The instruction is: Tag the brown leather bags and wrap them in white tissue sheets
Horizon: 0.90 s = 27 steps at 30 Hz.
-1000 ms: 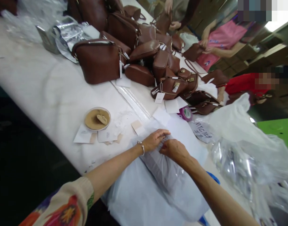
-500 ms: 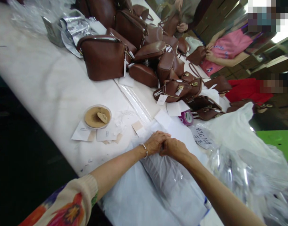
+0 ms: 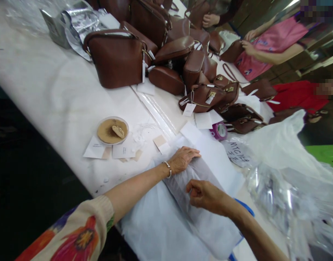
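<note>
My left hand, with a bangle at its wrist, lies over the upper end of a flat thing wrapped in clear plastic. Its fingers are stretched out and press on the film. Just above the middle of this wrapped thing is my right hand, its fingers curled in and nothing visible between them. Pale, bluish-white sheeting spreads underneath. A curved blue thing shows partly from behind my right wrist; its kind is hidden.
Brown handbags are piled across the table's far side. A round dish of tan stuff sits on paper tags at left. A purple tape roll and clear plastic bags lie at right. Co-workers handle bags beyond.
My hands were together at the wrapped thing's upper end. The right has drawn back toward me and apart from the left, which stays there with its fingers now straighter.
</note>
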Available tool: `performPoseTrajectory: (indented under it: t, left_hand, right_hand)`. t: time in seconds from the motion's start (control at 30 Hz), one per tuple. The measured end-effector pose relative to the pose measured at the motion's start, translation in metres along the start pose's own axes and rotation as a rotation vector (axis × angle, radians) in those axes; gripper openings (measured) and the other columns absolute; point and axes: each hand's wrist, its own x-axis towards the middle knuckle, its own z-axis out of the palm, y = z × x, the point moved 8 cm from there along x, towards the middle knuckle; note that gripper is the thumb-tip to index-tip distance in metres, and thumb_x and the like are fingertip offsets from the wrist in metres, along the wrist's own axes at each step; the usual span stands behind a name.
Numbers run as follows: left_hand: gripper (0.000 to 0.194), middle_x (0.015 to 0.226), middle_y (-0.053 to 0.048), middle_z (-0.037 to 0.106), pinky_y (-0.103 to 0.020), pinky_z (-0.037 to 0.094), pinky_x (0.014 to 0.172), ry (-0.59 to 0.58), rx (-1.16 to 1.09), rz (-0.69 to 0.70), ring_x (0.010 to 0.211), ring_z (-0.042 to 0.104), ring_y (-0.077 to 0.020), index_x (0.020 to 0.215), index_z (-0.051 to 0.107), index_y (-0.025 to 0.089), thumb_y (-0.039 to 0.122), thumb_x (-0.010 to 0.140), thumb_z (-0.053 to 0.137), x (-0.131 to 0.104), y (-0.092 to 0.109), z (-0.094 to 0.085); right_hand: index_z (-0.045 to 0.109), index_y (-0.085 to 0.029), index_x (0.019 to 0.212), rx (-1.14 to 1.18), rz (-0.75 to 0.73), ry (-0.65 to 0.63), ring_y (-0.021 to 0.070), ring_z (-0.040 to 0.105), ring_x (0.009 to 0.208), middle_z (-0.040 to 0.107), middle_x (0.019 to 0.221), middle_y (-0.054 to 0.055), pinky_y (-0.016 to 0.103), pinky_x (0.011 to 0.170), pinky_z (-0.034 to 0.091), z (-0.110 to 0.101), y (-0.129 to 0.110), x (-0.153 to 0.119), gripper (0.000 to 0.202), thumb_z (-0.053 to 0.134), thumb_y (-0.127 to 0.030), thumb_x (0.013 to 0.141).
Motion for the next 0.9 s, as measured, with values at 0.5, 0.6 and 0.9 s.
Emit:
performPoseTrajectory:
  t: [0.5, 0.6, 0.9]
  left_hand:
    - [0.039, 0.128, -0.005, 0.062, -0.034, 0.036, 0.107, -0.011, -0.041, -0.001, 0.122, 0.052, -0.0152, 0.118, 0.059, 0.021, 0.006, 0.090, 0.037, 0.000, 0.003, -0.005]
    - [0.040, 0.128, -0.005, 0.062, -0.034, 0.036, 0.107, -0.013, -0.037, 0.002, 0.122, 0.051, -0.0153, 0.119, 0.059, 0.020, 0.004, 0.089, 0.037, 0.000, 0.003, -0.005]
    - [0.037, 0.128, -0.005, 0.061, -0.036, 0.036, 0.108, -0.019, -0.053, 0.001, 0.123, 0.050, -0.0164, 0.119, 0.058, 0.021, 0.009, 0.091, 0.037, 0.000, 0.004, -0.004]
  right_hand:
    - [0.030, -0.031, 0.147, 0.699, -0.110, 0.560, 0.0151, 0.065, 0.062, 0.046, 0.145, 0.014, 0.027, 0.049, 0.044, 0.002, 0.040, -0.014, 0.077, 0.065, -0.049, 0.082]
    - [0.031, -0.030, 0.148, 0.758, -0.095, 0.597, 0.0136, 0.062, 0.056, 0.057, 0.135, 0.013, 0.026, 0.044, 0.041, 0.000, 0.043, -0.012, 0.080, 0.068, -0.049, 0.079]
    - [0.034, -0.031, 0.145, 1.082, -0.137, 0.555, -0.0002, 0.027, 0.034, 0.071, 0.083, 0.004, 0.018, 0.038, 0.019, 0.026, 0.023, -0.031, 0.074, 0.069, -0.043, 0.081]
